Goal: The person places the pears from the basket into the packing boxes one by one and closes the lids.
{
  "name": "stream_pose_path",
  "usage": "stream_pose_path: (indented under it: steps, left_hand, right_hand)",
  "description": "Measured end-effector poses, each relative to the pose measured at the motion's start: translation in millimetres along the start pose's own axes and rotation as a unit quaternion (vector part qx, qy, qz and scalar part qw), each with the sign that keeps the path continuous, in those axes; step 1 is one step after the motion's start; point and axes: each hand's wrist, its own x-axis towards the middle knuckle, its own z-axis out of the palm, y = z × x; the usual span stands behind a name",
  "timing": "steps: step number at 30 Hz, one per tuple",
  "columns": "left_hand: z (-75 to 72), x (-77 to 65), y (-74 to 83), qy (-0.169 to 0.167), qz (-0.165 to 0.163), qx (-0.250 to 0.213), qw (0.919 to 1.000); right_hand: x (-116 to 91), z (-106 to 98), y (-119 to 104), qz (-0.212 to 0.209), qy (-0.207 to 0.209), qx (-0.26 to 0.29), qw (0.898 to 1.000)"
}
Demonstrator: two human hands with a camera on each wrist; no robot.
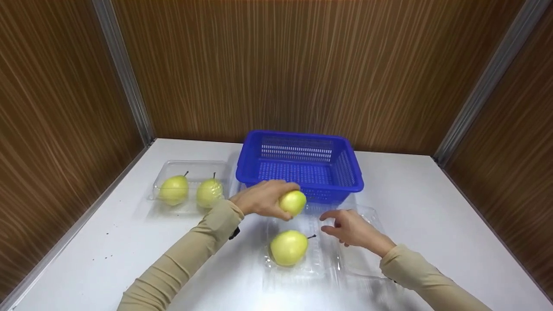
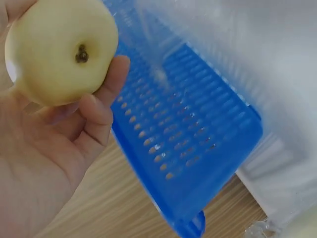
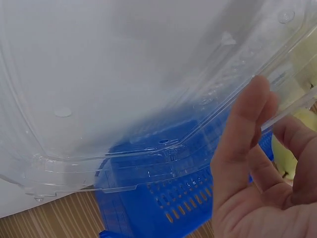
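Note:
My left hand [image 1: 268, 198] grips a yellow-green pear [image 1: 293, 203] above the far part of an open clear plastic box [image 1: 317, 259], just in front of the blue basket [image 1: 298, 188]. The left wrist view shows the held pear [image 2: 62, 49] end-on, with fingers and thumb around it. Another pear [image 1: 289, 247] lies in the near part of the box, its stem pointing right. My right hand [image 1: 352, 229] hovers over the box's hinge side and lid, thumb and forefinger apart, with nothing between them. Seen from the right wrist, the clear lid [image 3: 148, 171] spreads beside the fingers.
To the left stands a second clear plastic box [image 1: 196, 164] with two pears [image 1: 174, 190] in it. The blue basket sits near the wooden back wall [image 1: 293, 65]. Wooden side panels with metal corner posts [image 1: 125, 73] bound the white table [image 1: 414, 207].

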Motion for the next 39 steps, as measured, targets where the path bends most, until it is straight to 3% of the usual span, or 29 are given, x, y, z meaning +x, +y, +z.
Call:
stream_pose_path:
  steps: [9,14,19,29,39]
  left_hand:
    - [23.6,9.7,2.4,-0.053,0.024,0.027,0.9979]
    - [30.7,14.5,3.7,-0.075,0.028,0.036,0.9961]
    - [34.5,16.7,5.0,-0.080,0.025,0.050,0.9953]
    - [30.0,4.6,3.7,-0.031,0.018,0.027,0.9990]
    - [32.4,-19.4,-3.6,0.008,0.006,0.028,0.9996]
  right_hand:
    - [-2,-5,4,0.001,-0.021,-0.002,1.000]
    - [-1,-8,9,-0.037,0.005,-0.031,0.999]
    - [0,-12,13,-0.041,0.019,-0.038,0.998]
    - [-2,-17,23,-0.028,0.039,-0.066,0.997]
    - [-7,-36,59,-0.035,0.079,-0.110,0.990]
